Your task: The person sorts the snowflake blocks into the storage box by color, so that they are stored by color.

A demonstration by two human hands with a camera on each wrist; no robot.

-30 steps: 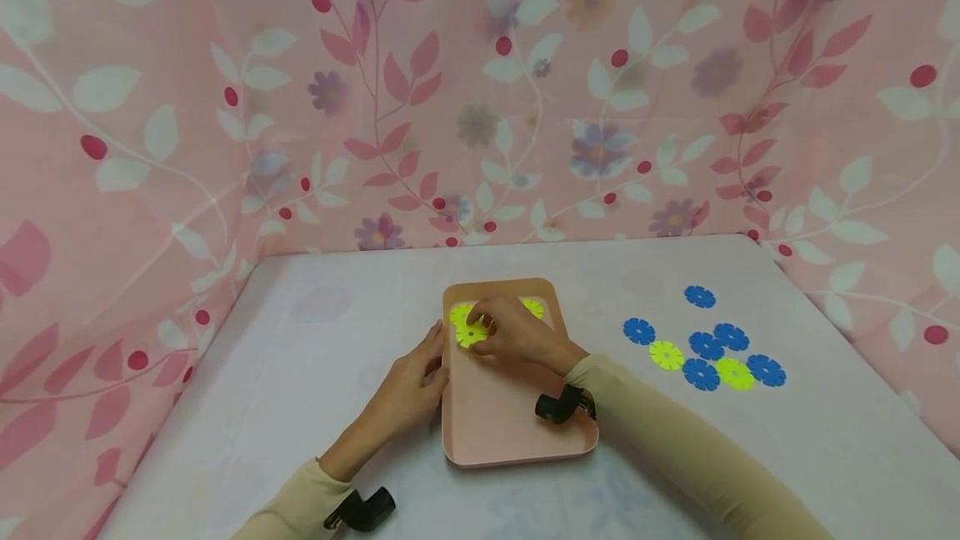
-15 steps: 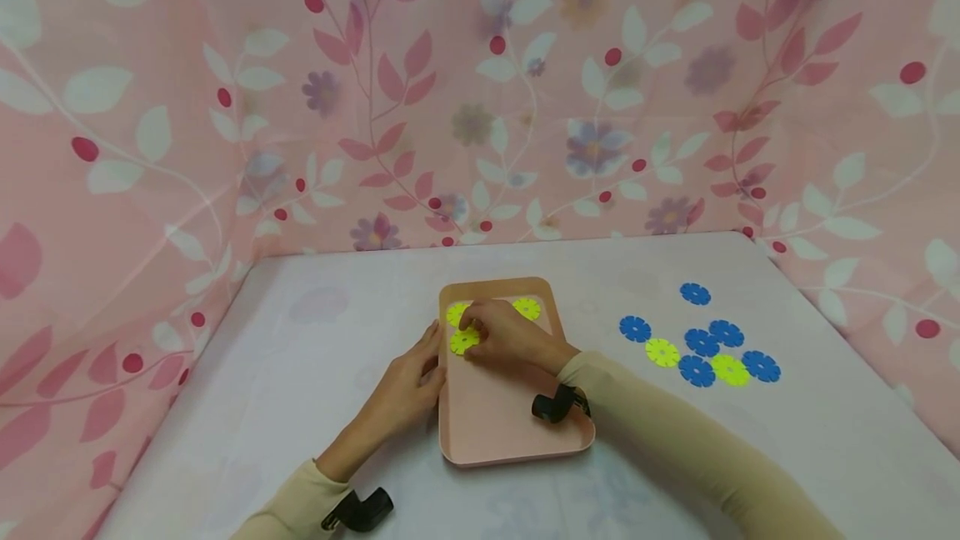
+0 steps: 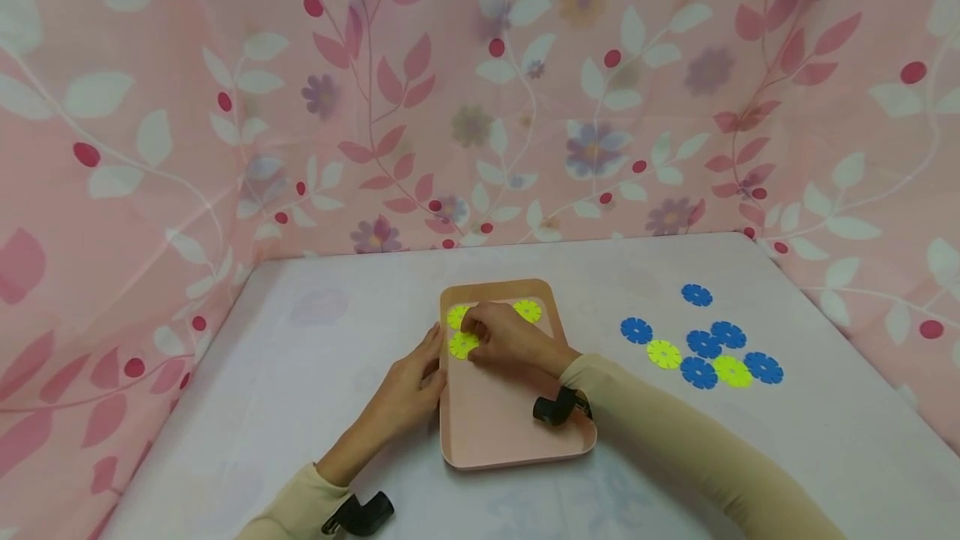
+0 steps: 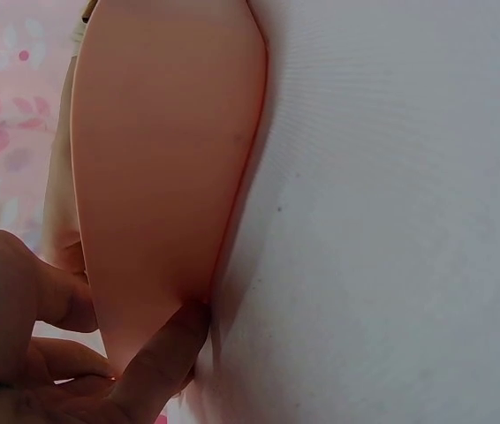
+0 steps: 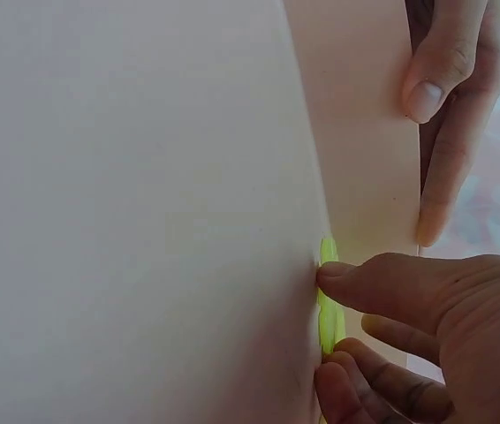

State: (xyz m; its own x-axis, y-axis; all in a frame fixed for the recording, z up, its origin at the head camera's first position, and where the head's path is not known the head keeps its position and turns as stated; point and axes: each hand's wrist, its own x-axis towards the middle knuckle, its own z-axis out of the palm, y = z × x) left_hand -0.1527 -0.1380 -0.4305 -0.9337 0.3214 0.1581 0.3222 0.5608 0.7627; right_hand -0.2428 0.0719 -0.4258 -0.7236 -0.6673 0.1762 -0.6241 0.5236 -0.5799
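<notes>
A pink tray [image 3: 495,423] lies on the table with yellow notched discs at its far end. One yellow disc [image 3: 462,346] is at the left wall, just nearer than another yellow disc [image 3: 455,316]; a third yellow disc [image 3: 528,310] sits at the far right. My right hand [image 3: 517,340] reaches into the tray, thumb and fingertips pinching the near-left disc [image 5: 329,300] by its edges. Along the tray's outer left side rests my left hand [image 3: 405,390], fingers extended; in the left wrist view a fingertip touches the tray's wall [image 4: 170,150] near the tabletop.
Right of the tray, several blue discs [image 3: 697,295] and two yellow discs [image 3: 663,354] lie loosely grouped on the white table [image 3: 300,373], some touching or overlapping. Patterned pink curtains [image 3: 450,107] stand behind the table and at both sides.
My right hand has moved slightly nearer with the yellow disc, which shifted a little down and left along the wall. The far-right disc shows more fully. My left hand stays at the tray.
</notes>
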